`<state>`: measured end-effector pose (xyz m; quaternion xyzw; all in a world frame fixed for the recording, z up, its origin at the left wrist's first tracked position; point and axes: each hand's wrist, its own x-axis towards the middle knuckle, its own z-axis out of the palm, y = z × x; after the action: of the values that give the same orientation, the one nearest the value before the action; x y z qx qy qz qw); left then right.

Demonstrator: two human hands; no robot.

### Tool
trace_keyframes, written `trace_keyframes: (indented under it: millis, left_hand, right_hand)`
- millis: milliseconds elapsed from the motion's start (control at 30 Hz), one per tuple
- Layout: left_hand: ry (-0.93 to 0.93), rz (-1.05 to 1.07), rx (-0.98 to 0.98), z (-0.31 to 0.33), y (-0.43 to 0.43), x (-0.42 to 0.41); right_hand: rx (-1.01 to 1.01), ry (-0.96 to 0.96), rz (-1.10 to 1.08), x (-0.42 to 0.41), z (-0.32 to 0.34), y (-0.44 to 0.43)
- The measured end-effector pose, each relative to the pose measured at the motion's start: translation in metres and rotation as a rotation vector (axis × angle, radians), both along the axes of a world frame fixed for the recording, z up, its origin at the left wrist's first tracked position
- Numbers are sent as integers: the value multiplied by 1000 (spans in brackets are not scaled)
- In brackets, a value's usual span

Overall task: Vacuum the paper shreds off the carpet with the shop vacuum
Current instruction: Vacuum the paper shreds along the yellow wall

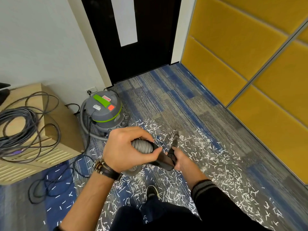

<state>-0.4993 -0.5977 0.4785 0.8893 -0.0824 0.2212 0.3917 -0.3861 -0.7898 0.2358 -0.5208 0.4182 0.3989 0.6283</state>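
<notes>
The grey hose (141, 146) is held in the left hand (126, 149), with the grip curled fully round its ribbed end. The black wand (165, 159) is held in the right hand (182, 161), with the grip closed round it. The wand is angled down and away, and its tip is set on the carpet (175, 100) among the shreds (215, 157), which are scattered from centre to near right. The vacuum (106, 110) is positioned far left, by the wall.
</notes>
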Motion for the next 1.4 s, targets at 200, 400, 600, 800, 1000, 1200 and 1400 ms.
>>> trace_keyframes:
  millis: [200,400,600,800,1000,1200,1400]
  left_hand:
    - [47,2,10,-10,-10,-21]
    - [37,15,76,4,4,-42]
    - [77,31,-44,-10,12,-52]
    - [112,7,-18,-17,-3,-66]
    - [78,-10,-1,1,12,-65]
    - [128,0,-94,-15,19,-63]
    - [130,2,-46,-21,16,-72]
  right_hand:
    - [-47,17,6,-13,11,-27]
    - [-123,-66,158,-26,-2,10]
    - [-164,-45,121,-44,23,2]
    - [-188,-14,78,-53,18,-20]
    - [-152,-35,176,-53,22,20]
    - [-122,-12,47,-65,28,-3]
    - [-191,34,93,-65,27,-13]
